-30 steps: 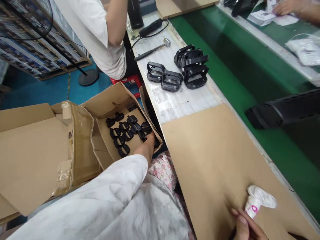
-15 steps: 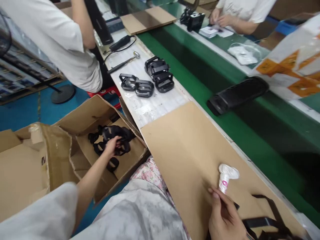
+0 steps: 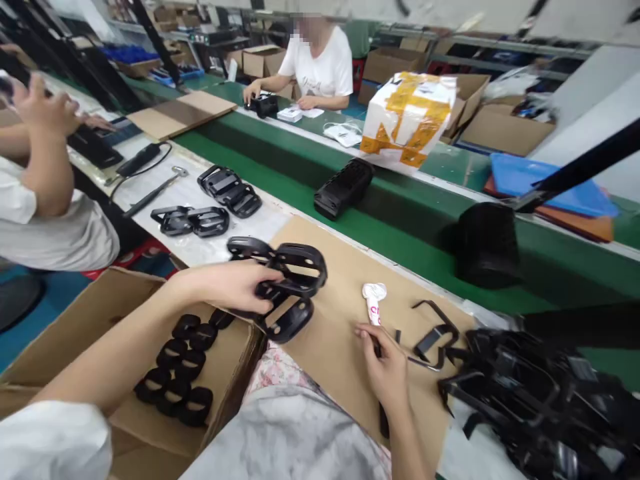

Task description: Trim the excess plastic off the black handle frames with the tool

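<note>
Black, slotted oval frames point(image 3: 295, 325) are held in a tilted cluster by the left hand point(image 3: 243, 287); a white-headed, hammer-shaped tool point(image 3: 373, 303) is gripped by the right hand point(image 3: 389, 367).

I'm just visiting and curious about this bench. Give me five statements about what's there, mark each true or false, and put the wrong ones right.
1. The person's left hand holds black frames. True.
2. The right hand is inside the open cardboard box. False: the right hand is over the brown sheet.
3. Black parts lie in the open cardboard box. True.
4. The taped white box stands on the brown sheet. False: the taped white box stands beyond the green strip.
5. A white wrapped thing lies near the right hand. True.
</note>
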